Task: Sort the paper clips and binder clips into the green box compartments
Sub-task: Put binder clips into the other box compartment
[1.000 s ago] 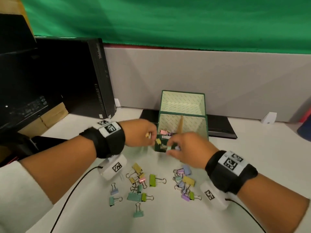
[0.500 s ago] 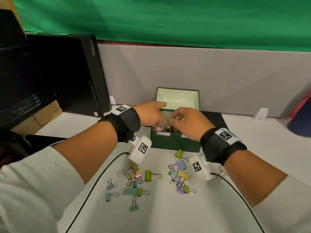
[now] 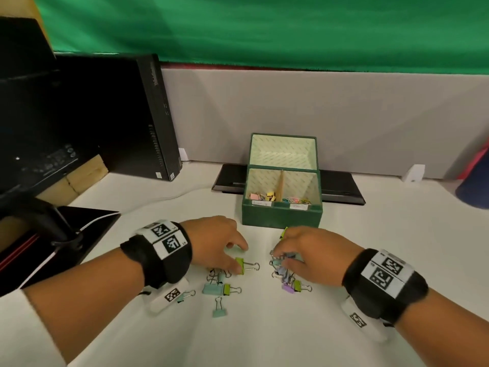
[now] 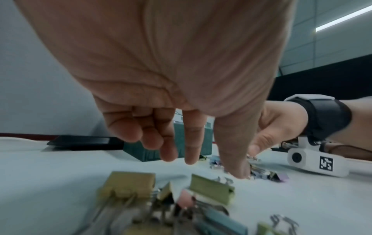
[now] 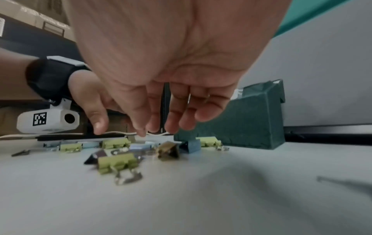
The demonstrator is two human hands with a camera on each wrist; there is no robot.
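The green box (image 3: 281,217) is seen just beyond both hands, lid raised; binder clips (image 3: 263,196) are held in its left compartment, paper clips (image 3: 295,200) in its right. On the white table (image 3: 264,335), loose clips (image 3: 221,288) are spread beneath the left hand (image 3: 214,243) and right hand (image 3: 308,254), whose fingers are relaxed, gripping nothing. A black computer tower (image 3: 127,115) is placed far left. Half a second ago both hands were held over the box.

green box (image 3: 282,217) stands far centre, lid upright behind it, top open from above | left hand (image 3: 211,245) and right hand (image 3: 308,254) low over two clusters of binder clips (image 3: 221,288), bare table (image 3: 264,337) strip between them | computer tower (image 3: 137,115) blocks far left | near table bare
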